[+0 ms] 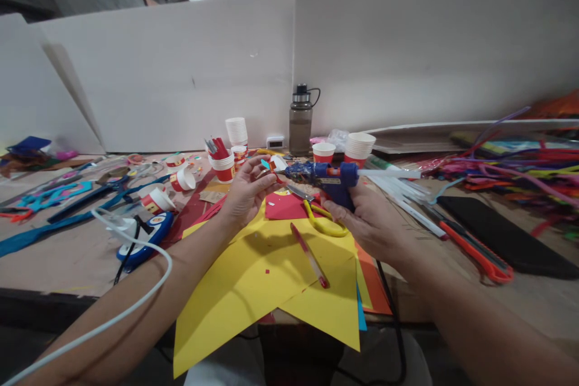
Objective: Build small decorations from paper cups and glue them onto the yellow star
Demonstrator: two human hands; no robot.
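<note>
My right hand is wrapped round the grip of a dark blue hot glue gun, with a white glue stick jutting from its back. The nozzle points left. Between its fingertips my left hand pinches a small white-and-red paper cup piece with a light blue bit on it, close to the nozzle; whether they touch I cannot tell. Below lie yellow paper sheets, a red paper piece, scissors with yellow handles and a red pen.
A water bottle stands by the white board. Stacked paper cups are nearby. At right lie a phone, an orange utility knife and pipe cleaners. A white cable crosses above my left forearm near a blue-and-white power strip.
</note>
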